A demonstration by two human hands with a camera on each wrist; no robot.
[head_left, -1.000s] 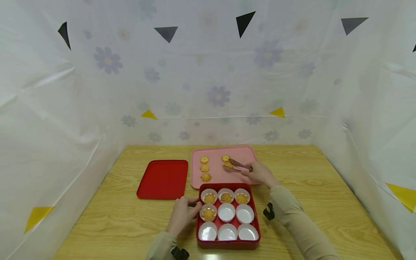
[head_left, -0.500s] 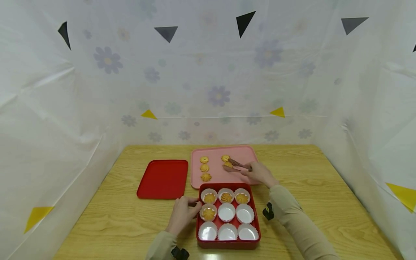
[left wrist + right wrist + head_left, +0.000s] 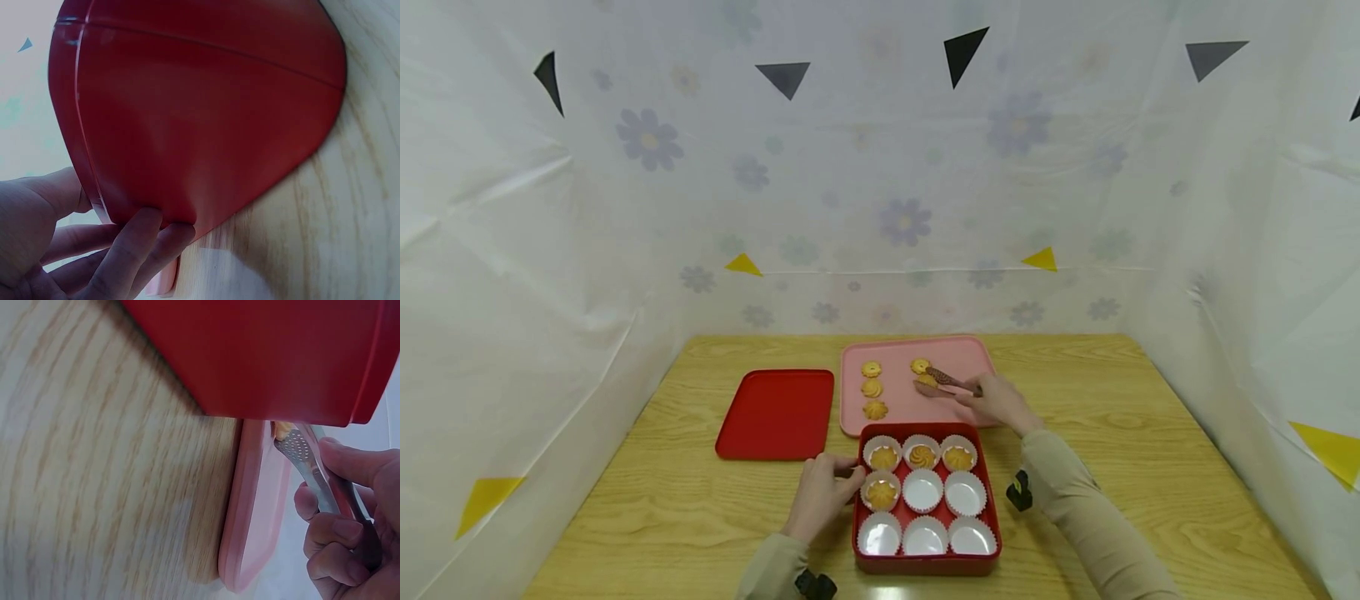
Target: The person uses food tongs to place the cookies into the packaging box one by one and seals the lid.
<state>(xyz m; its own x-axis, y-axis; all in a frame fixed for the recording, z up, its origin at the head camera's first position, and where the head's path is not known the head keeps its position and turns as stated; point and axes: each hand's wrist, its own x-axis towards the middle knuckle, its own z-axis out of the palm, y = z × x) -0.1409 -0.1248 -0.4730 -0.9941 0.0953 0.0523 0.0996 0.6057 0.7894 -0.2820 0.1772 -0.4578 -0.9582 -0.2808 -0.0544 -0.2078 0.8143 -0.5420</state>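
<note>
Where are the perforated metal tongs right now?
In the head view, the perforated metal tongs are in the right hand, over the right part of the rectangular pink tray, a small golden cookie between their tips, beyond the deep red box.

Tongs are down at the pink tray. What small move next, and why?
I'd probably squeeze the tongs gently with the right hand: their tips lie on either side of a cookie that seems to be resting on the pink tray. The left hand holds the side of the red box, where the middle paper cup is empty and could take it.
</note>
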